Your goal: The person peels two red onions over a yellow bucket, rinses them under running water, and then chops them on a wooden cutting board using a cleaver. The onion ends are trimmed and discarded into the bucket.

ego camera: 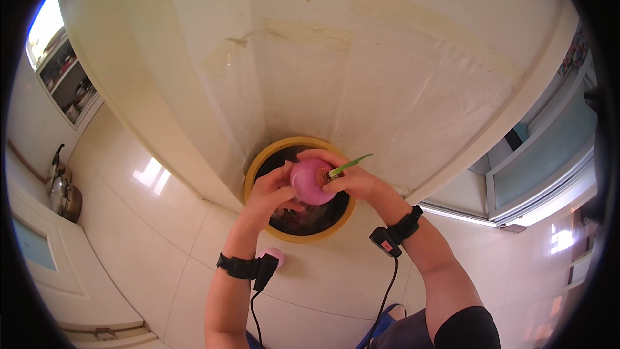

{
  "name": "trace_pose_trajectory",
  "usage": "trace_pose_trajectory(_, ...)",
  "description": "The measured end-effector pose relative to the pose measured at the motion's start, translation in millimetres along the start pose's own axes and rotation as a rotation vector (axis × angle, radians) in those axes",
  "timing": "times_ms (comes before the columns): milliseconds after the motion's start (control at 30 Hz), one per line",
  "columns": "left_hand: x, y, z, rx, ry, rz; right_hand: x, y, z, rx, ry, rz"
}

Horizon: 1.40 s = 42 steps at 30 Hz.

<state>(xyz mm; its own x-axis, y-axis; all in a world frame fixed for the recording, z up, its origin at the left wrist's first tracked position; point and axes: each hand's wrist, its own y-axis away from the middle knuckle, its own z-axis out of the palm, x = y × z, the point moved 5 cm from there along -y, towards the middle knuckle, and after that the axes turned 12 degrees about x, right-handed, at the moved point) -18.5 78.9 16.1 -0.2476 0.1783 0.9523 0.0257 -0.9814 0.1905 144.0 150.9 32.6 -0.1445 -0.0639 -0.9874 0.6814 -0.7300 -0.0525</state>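
A red onion (310,184), purple-pink and smooth with a green sprout (351,165) at its top, is held over a round bin with a yellow rim (299,239). My right hand (351,179) grips it from the right, thumb near the sprout's base. On the onion's left side is my left hand (273,191), its fingers bent at the surface; whether it grips or only touches is unclear. Dark contents and some pinkish scraps lie inside the bin, partly hidden by the hands. Another pink, round thing (272,257), probably an onion, rests on the tiled floor behind my left wrist.
A pale wall corner (290,82) with tape strips rises directly behind the bin. At the left, a metal pot (65,198) stands near white cabinets. A sliding glass door (542,155) is at the right. Cables hang from black wrist straps, and blue footwear (385,322) shows below.
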Motion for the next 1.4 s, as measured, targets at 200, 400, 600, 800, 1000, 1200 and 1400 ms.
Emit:
trace_pose_trajectory(200, 1, 3, 1, -0.002, -0.050, 0.039, -4, 1, 0, -0.005, 0.102, 0.095)
trace_pose_trajectory(400, -3, 1, 8, 0.054, -0.074, 0.077, -3, 0, -1, -0.010, 0.144, 0.044)
trace_pose_trajectory(600, -12, -3, 7, 0.070, -0.083, 0.110, 2, 0, -4, 0.015, 0.095, 0.030)
trace_pose_trajectory(800, -13, -1, 5, 0.103, -0.122, 0.103, 10, 0, -8, -0.014, 0.082, 0.084)
trace_pose_trajectory(1000, -18, -3, 1, 0.164, -0.138, 0.058, 14, -3, -7, -0.013, 0.070, 0.151)
trace_pose_trajectory(1200, -26, -9, -6, 0.325, 0.094, 0.073, -4, -6, 2, 0.408, 0.560, -0.140)
trace_pose_trajectory(1400, -20, -6, 6, 0.337, 0.047, 0.212, -8, 2, 12, 0.466, 0.784, -0.346)
